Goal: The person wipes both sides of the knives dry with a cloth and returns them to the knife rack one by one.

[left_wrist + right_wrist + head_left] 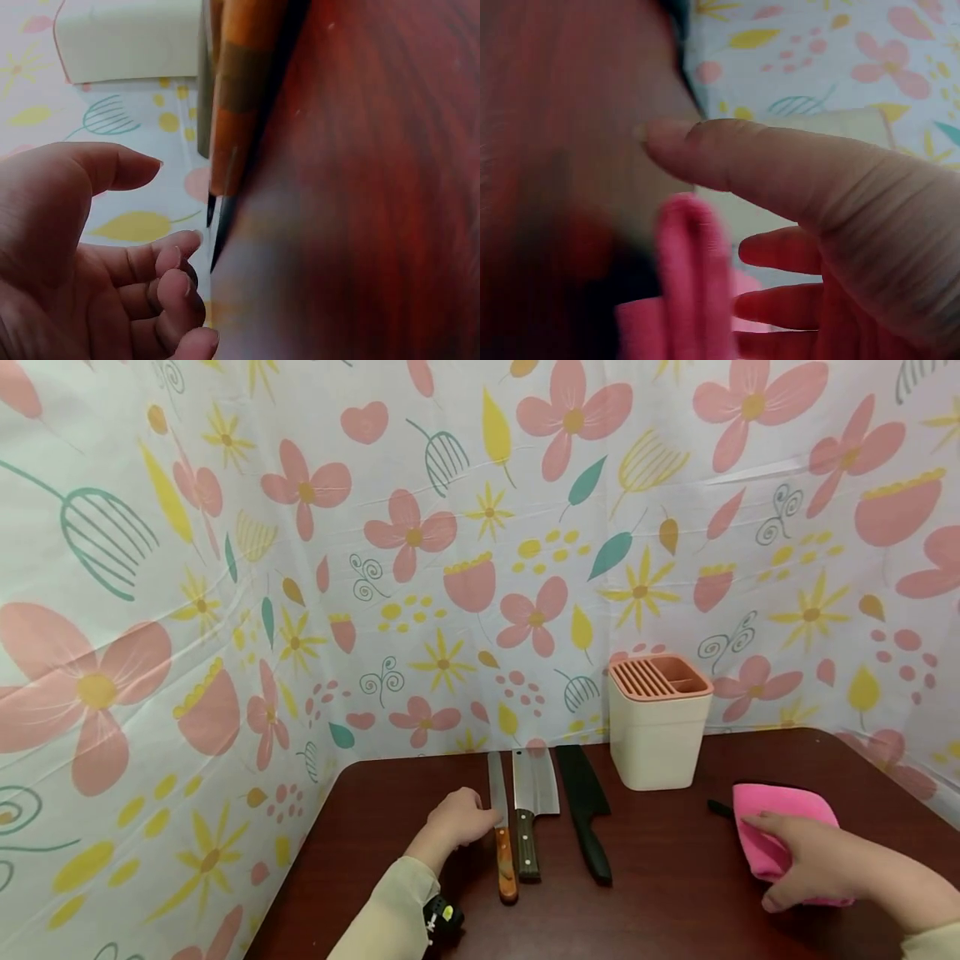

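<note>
My left hand [461,817] is by a narrow knife [506,864] with a marbled orange handle, near where blade meets handle. In the left wrist view its thumb and loosely bent fingers stand apart, with a gap to the knife [240,112]. To the right of that knife lie a cleaver [528,847] with a dark wooden handle and a broad black knife [592,839]. My right hand [817,860] is over a folded pink cloth [787,802]. Its thumb and fingers spread around the fold of the cloth [697,277] without visibly pinching it.
A cream knife holder [656,743] with a slotted coral top stands at the back of the dark red-brown table [660,893]. A black tip [720,808] pokes out left of the cloth; the remainder is hidden. Flowered fabric [450,610] hangs behind and at the sides.
</note>
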Motion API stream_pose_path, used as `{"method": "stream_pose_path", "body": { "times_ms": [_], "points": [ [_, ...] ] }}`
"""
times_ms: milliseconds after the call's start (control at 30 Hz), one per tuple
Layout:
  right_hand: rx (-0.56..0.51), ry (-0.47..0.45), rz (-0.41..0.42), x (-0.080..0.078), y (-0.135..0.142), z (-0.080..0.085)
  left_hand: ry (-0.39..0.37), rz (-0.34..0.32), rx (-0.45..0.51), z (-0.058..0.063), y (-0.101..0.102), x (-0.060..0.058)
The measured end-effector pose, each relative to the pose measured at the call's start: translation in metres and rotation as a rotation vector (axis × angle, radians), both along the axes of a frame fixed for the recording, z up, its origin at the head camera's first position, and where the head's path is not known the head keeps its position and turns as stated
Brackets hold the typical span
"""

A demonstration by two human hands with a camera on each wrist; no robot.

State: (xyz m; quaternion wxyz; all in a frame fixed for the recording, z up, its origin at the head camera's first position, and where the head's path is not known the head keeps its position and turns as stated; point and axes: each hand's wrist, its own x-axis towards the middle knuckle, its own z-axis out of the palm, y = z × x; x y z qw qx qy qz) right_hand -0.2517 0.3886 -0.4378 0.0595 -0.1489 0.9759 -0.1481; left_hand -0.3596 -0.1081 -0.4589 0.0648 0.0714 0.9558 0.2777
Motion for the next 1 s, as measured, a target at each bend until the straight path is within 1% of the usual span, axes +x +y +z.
{"method": "stream_pose_path", "body": {
  "times_ms": [67,133,267,467,767,900,1000],
  "points": [
    [0.008,0.002,-0.006,0.001,0.001,-0.006,-0.011,-0.009,0.019,-0.001,0.002,0.002],
    [-0.008,0.001,-0.011,0.002,0.003,-0.01,-0.016,-0.018,0.031,-0.003,0.004,0.003],
    [-0.018,0.039,-0.021,0.003,0.004,-0.019,-0.035,-0.026,0.023,-0.007,0.008,0.005],
    [0.034,0.104,-0.035,0.007,-0.003,-0.029,-0.063,-0.022,0.01,-0.008,0.01,0.007],
    [0.099,0.206,-0.043,0.005,-0.006,-0.033,-0.085,-0.025,-0.033,-0.008,0.013,-0.001],
    [0.117,0.255,-0.037,0.003,-0.005,-0.033,-0.128,-0.026,-0.028,-0.007,0.014,-0.002],
    [0.121,0.279,-0.03,0.001,-0.003,-0.032,-0.145,-0.035,-0.024,-0.006,0.016,-0.003]
  ]
}}
